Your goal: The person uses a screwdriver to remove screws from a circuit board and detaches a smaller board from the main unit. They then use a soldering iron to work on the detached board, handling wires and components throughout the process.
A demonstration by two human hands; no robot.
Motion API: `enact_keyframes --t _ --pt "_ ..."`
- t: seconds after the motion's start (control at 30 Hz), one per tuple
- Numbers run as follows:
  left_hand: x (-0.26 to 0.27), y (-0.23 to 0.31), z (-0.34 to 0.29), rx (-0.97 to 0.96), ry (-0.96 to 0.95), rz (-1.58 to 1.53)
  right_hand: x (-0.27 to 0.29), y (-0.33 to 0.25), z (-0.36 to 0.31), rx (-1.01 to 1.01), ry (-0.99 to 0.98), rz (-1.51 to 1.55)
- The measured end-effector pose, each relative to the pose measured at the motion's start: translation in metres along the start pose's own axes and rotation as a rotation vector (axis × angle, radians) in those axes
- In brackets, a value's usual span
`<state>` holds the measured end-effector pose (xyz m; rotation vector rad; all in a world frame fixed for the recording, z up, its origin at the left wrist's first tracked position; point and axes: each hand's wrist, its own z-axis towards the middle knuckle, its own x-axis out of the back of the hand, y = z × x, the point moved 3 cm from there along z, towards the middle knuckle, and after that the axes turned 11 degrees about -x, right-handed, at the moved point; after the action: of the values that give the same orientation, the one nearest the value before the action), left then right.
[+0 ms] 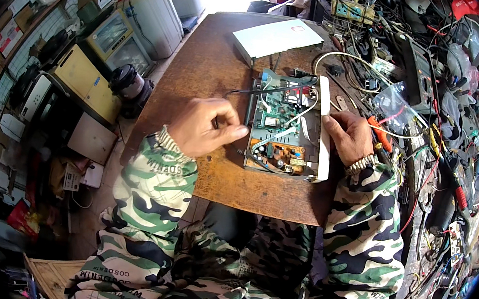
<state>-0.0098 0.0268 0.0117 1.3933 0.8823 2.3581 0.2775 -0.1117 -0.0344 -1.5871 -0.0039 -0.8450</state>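
An opened electronics box (277,137) lies on the wooden table in front of me, its circuit boards exposed. Inside are a green circuit board (274,103) and an orange-brown board (278,154), joined by white cables. My right hand (350,138) grips the long white panel (321,130) on the box's right side, thumb on top. At the left side, my left hand (209,127) has curled fingers, and its thumb reaches the box's edge. Something dark shows between those fingers, too small to make out. A black cable (271,89) crosses over the box's far part.
A white cover (278,39) lies at the far end of the wooden table (203,55). Tangled wires, tools and an orange-handled tool (380,134) crowd the right side. Appliances, including a yellowish cabinet (87,82), line the left, beside crammed shelves.
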Motion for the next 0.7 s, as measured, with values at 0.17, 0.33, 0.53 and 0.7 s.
enact_keyframes --t 0.17,0.33,0.53,0.7 --pt "-0.018 -0.001 -0.01 -0.262 -0.186 0.032 -0.002 0.005 0.001 0.001 0.021 -0.031" --pt "-0.015 0.011 -0.01 -0.137 -0.277 -0.009 -0.002 0.002 0.002 0.025 0.03 -0.035" --pt "-0.021 0.004 -0.009 -0.165 -0.365 0.115 -0.005 0.004 0.002 0.045 0.056 -0.054" --pt "-0.023 0.005 -0.004 -0.164 -0.317 -0.032 -0.003 -0.005 -0.003 0.035 0.06 -0.061"
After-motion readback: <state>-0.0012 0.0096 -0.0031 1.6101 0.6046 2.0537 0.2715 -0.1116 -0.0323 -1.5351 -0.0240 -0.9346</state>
